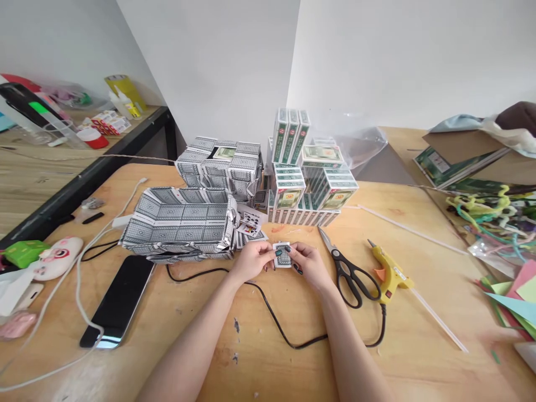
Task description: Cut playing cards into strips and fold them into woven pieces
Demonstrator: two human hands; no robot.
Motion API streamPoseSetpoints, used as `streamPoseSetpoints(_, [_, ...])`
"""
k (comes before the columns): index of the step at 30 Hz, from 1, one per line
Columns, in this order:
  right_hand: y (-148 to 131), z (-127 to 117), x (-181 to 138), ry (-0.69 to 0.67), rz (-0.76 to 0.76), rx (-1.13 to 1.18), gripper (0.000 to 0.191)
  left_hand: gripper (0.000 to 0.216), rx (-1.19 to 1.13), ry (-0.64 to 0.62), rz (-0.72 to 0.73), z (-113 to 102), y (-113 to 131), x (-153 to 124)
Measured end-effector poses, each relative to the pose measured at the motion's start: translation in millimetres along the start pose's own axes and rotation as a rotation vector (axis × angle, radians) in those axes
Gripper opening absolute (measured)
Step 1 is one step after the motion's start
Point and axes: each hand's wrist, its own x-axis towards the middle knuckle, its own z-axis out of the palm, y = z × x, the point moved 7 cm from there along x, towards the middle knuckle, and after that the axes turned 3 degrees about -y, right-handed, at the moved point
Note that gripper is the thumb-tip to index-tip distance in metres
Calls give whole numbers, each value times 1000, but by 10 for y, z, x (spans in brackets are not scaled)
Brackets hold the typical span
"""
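Note:
Between both hands, over the front middle of the table, is a playing card [283, 258] with its patterned back toward me; whether it is one card or more I cannot tell. My left hand [253, 259] pinches its left edge, thumb on top. My right hand [309, 262] grips the right side the same way. Just behind lie loose playing cards [251, 219], some face up. To the left stands an open box made of joined cards [180, 215], and behind it a closed, card-covered block [221, 162].
Stacked card packs [307, 173] stand behind my hands. Black scissors [349, 273] and a yellow glue gun [389, 273] lie at right, its black cord crossing beneath my forearms. A phone [119, 301] and white cable [79, 279] are left. Pipe cleaners [489, 212] sit far right.

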Motion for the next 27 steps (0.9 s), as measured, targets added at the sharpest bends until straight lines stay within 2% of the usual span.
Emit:
streamPoseSetpoints(6, [-24,26,6,-41,0,-1,34,26,53,17,-8,-10,-1,13])
streamPoseSetpoints(15, [-18,-9,-10,-29,10,20,31,25,-50,77,-45,-41,-7,26])
streamPoseSetpoints(27, [12,-28,15,4,16,-37,32,21,11,66,29,-44,-41,25])
